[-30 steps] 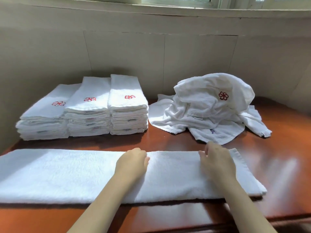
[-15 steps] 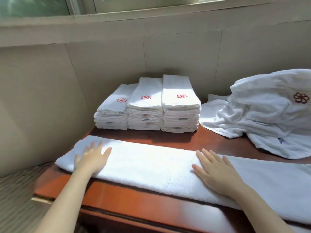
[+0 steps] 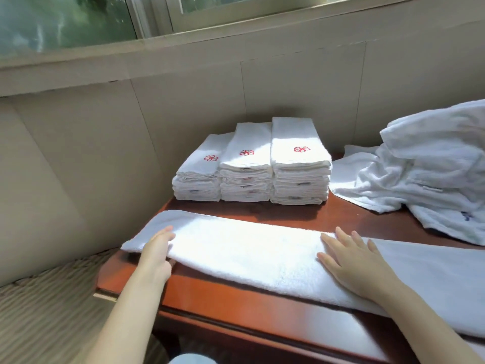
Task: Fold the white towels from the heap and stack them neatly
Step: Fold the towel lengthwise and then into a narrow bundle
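Left grip [image 3: 157, 249] newly around towel [image 3: 249, 248] end

Table [image 3: 236, 308]: fills the centre and lower right of the frame. Floor [image 3: 47, 311] at lower left, wall [image 3: 183, 101] behind, window [image 3: 65, 19] along the top.

Folded towel [image 3: 249, 248]: laid lengthwise near the table's front edge, running from centre left to the right border.

Left hand [image 3: 157, 250]: at the folded towel's left end, fingers on top, thumb under the near edge.

Right hand [image 3: 351, 261]: flat on the folded towel, right of centre.

Stacks [image 3: 246, 164]: three, side by side at the back of the table near the wall, mid-frame — behind the folded towel and apart from it.

Heap [image 3: 433, 179]: just beside the rightmost stack, at the frame's right edge — behind the folded towel.
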Demonstrator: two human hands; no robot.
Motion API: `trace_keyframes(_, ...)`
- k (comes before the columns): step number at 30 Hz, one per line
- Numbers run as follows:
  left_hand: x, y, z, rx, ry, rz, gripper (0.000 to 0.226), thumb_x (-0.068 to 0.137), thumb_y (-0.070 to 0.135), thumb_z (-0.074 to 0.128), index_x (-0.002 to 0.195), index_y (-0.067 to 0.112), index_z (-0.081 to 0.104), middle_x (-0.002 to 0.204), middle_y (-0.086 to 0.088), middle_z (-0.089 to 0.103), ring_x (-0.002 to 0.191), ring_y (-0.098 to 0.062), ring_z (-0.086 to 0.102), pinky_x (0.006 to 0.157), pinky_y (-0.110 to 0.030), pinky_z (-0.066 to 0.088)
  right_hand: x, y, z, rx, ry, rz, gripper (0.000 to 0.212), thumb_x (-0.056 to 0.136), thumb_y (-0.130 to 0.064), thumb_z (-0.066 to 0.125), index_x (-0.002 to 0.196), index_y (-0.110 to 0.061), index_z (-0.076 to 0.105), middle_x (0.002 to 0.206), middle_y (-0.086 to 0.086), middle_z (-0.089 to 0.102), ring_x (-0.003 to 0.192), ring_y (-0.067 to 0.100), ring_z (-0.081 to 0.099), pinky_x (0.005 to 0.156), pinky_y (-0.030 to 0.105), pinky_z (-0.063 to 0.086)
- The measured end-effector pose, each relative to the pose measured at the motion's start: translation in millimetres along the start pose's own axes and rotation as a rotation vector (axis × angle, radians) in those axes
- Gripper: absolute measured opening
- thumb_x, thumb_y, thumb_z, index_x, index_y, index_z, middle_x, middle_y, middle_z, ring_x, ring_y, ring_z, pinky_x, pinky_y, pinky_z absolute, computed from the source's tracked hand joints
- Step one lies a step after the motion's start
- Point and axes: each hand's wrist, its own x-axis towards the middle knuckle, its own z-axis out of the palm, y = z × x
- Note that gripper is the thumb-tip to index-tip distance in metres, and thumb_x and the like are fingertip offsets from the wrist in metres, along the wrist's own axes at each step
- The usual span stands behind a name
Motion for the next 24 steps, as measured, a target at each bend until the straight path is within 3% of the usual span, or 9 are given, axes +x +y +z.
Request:
trace_keyframes(3,1,10,15,0.058,0.118,0.043,0.042,0.093,0.011,0.050,0.134,0.001,0.045,0.125,-0.014,0.055,0.119,-0.027,0.049,0.095,-0.033,0.040,-4,2,-2,0.026,-0.006,-0.021,0.053,0.098,-0.054,0.024,0.148,-0.036,0.020,0.161,-0.001,0.005,0.147,0.028,0.004,0.117,0.045,0.005)
trace_keyframes(5,-18,17,34,0.225,0.115,0.295,0.041,0.092,0.010,0.048,0.133,0.004,0.051,0.135,-0.013,0.052,0.124,-0.026,0.047,0.097,-0.029,0.036,-5,4,-7,0.138,0.007,-0.038,0.045,0.100,-0.048,0.029,0.140,-0.030,0.038,0.157,0.001,0.020,0.147,0.028,0.011,0.116,0.043,0.009)
trace_keyframes(7,-56,16,63,0.441,0.012,0.636,0.038,0.092,0.011,0.051,0.129,0.011,0.059,0.134,-0.008,0.056,0.125,-0.024,0.049,0.101,-0.028,0.037,-8,5,-21,0.608,0.053,0.034,0.035,0.101,-0.041,0.036,0.117,-0.023,0.061,0.135,0.000,0.052,0.138,0.024,0.034,0.108,0.038,0.025)
trace_keyframes(10,-127,-2,100,0.663,-0.464,1.103,0.025,0.090,0.012,0.057,0.110,0.015,0.072,0.114,0.016,0.061,0.116,-0.010,0.053,0.096,-0.013,0.034,-13,21,-48,1.592,0.069,0.256,0.046,0.101,-0.046,0.032,0.100,-0.017,0.067,0.108,0.004,0.066,0.108,0.027,0.060,0.086,0.037,0.045)
trace_keyframes(13,-169,-26,117,0.843,-1.078,1.168,0.015,0.091,0.017,0.061,0.093,0.016,0.076,0.122,0.017,0.053,0.108,0.004,0.053,0.093,-0.009,0.038,-22,51,-59,1.989,0.026,0.368,0.061,0.099,-0.052,0.029,0.097,-0.009,0.072,0.100,0.015,0.072,0.088,0.033,0.070,0.069,0.042,0.057)
trace_keyframes(15,-165,-33,120,0.873,-1.112,1.073,0.015,0.091,0.018,0.062,0.089,0.016,0.076,0.121,0.015,0.055,0.108,0.008,0.051,0.086,-0.012,0.045,-27,67,-56,1.966,0.033,0.476,0.061,0.094,-0.058,0.038,0.103,-0.006,0.070,0.099,0.016,0.072,0.088,0.031,0.070,0.082,0.044,0.055)
trace_keyframes(19,-135,-28,121,0.821,-0.762,1.050,0.014,0.089,0.012,0.063,0.083,0.019,0.073,0.102,0.013,0.063,0.092,0.002,0.058,0.077,-0.012,0.044,-31,81,-53,1.530,0.095,0.581,0.059,0.084,-0.050,0.064,0.133,-0.020,0.052,0.133,0.004,0.056,0.119,0.026,0.056,0.102,0.040,0.042)
trace_keyframes(21,-118,-28,121,0.844,-0.607,1.038,0.016,0.088,0.009,0.062,0.083,0.021,0.071,0.095,0.008,0.064,0.084,-0.001,0.058,0.072,-0.011,0.040,-32,83,-56,1.316,0.133,0.604,0.068,0.085,-0.039,0.068,0.142,-0.017,0.039,0.140,0.000,0.047,0.125,0.024,0.048,0.094,0.031,0.040)
trace_keyframes(24,-104,-37,124,0.984,-0.518,0.916,0.017,0.089,0.012,0.059,0.089,0.026,0.069,0.097,0.006,0.059,0.093,-0.012,0.057,0.077,-0.021,0.036,-32,90,-58,1.283,0.097,0.537,0.022,0.087,-0.013,0.066,0.109,-0.015,0.062,0.100,-0.002,0.071,0.082,0.014,0.067,0.064,0.025,0.050)
